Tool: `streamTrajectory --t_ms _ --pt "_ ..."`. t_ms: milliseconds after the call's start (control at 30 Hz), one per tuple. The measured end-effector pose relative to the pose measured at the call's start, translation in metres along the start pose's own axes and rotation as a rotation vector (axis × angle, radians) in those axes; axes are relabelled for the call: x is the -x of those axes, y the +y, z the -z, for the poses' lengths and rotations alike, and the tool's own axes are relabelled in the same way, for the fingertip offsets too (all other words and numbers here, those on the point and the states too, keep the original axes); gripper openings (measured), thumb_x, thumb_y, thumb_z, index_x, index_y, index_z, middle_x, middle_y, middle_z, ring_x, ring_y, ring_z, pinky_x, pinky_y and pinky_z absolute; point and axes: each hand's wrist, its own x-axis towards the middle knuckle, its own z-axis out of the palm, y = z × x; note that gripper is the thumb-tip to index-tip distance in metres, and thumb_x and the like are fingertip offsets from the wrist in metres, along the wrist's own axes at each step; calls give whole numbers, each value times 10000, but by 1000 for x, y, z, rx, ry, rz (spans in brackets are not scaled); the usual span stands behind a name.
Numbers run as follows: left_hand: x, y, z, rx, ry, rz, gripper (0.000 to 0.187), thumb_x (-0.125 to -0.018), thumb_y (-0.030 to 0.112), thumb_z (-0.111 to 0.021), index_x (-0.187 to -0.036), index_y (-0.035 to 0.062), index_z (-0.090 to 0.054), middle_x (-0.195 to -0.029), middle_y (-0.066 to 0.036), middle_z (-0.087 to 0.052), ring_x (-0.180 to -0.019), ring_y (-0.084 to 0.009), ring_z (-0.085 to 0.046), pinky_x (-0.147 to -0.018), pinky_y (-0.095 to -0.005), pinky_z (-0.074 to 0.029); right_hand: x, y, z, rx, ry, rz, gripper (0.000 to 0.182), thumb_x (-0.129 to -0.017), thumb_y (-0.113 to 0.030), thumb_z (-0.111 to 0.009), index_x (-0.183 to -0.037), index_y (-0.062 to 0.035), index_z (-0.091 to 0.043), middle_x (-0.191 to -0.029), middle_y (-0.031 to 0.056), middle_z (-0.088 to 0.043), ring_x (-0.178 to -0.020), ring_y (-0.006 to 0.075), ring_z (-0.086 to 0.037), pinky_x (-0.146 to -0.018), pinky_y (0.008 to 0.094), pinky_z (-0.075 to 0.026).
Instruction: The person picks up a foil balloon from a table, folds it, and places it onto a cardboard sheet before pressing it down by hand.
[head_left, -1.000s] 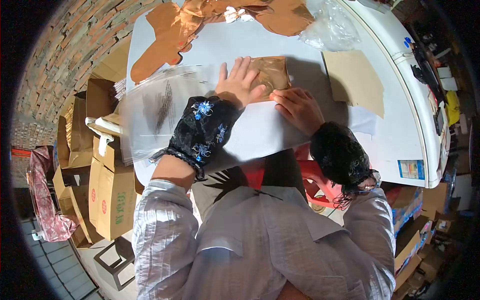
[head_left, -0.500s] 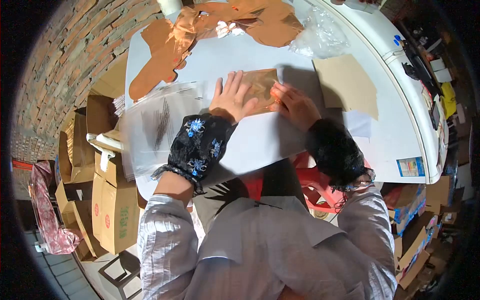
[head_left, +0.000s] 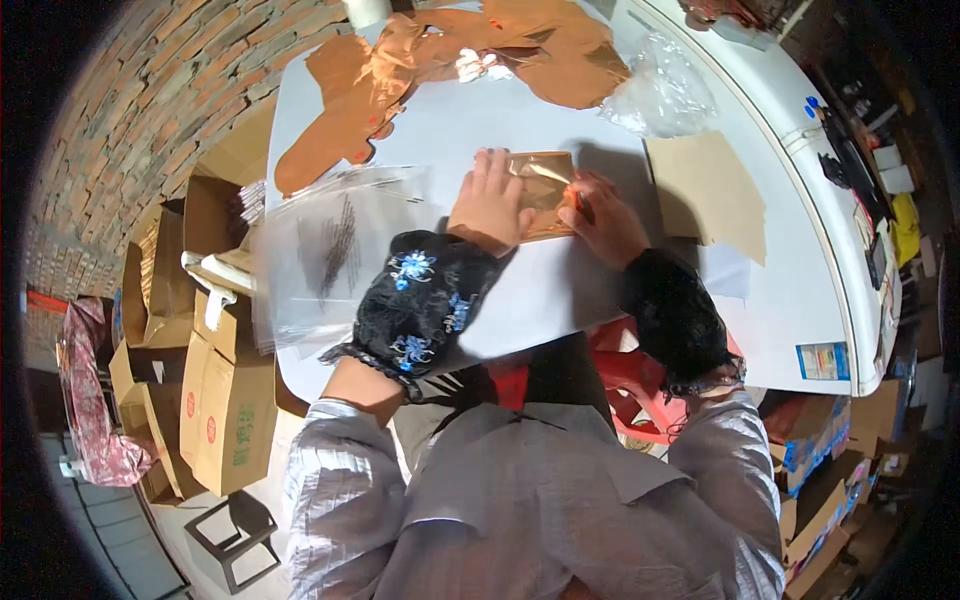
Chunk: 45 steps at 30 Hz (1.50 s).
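A flat brown, shiny see-through packet (head_left: 545,185) lies on the white table in front of me. My left hand (head_left: 490,208) rests flat over its left side, fingers stretched out. At the packet's right edge, my right hand (head_left: 608,222) has its fingers bent and thumb drawn in, closed on that edge. Something small and orange shows between those fingertips; its kind is not clear. Left of my left hand lies a stack of clear plastic sleeves (head_left: 390,215) with dark marks on it.
Brown shiny sheets or bags (head_left: 335,120) spread along the table's far side, near a crumpled clear plastic bag (head_left: 665,90). A beige cardboard sheet (head_left: 705,190) lies to the right. Cardboard boxes (head_left: 225,400) stand left of the white table (head_left: 800,300); a red stool (head_left: 635,385) is below its edge.
The view has shifted slightly, so the table sits a little lower and further right. Both hands stay on the packet; my right fingers have curled further in at its right edge.
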Motion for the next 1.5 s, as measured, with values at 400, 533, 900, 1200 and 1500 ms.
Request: streamTrajectory --t_ms 400,533,900,1200,1500 --pt "8 37 -46 -25 239 242 543 -912 276 -505 -1372 -10 -460 -1492 -310 -312 -1408 -486 -248 -1144 -556 -236 -12 -8 13 40 -84 5 375 -943 -350 -597 -1104 -18 -532 -1342 245 -521 -1258 420 -479 -1059 461 -393" --pt "10 35 -46 -50 305 212 535 -885 305 -527 -1309 -21 -528 -1475 -320 -339 -1396 -492 -254 -1147 -565 -205 -20 -5 11 57 -77 -24 420 -946 -317 -578 -1265 -49 -524 -1398 215 -489 -1319 395 -436 -1097 449 -352" --pt "11 33 -25 -40 218 220 538 -860 301 -517 -1342 62 -512 -1460 -302 -363 -1368 -464 -320 -1137 -563 -234 -23 5 -16 285 -128 146 656 -929 -413 -559 -1440 -43 -377 -1499 223 -369 -1396 397 -339 -1162 498 -242" --pt "-1 13 -16 -14 137 135 486 -825 334 -517 -1244 97 -590 -1474 -286 -367 -1389 -450 -312 -1170 -521 -196 -23 2 -15 341 -123 158 660 -933 -431 -569 -1432 -49 -370 -1482 223 -381 -1383 398 -357 -1152 501 -262" --pt "4 3 -24 -14 175 69 514 -806 341 -518 -1271 128 -574 -1487 -276 -354 -1380 -438 -328 -1156 -529 -222 -22 2 -13 336 -153 110 572 -969 -375 -513 -1433 -61 -398 -1525 155 -354 -1415 342 -326 -1161 475 -251"
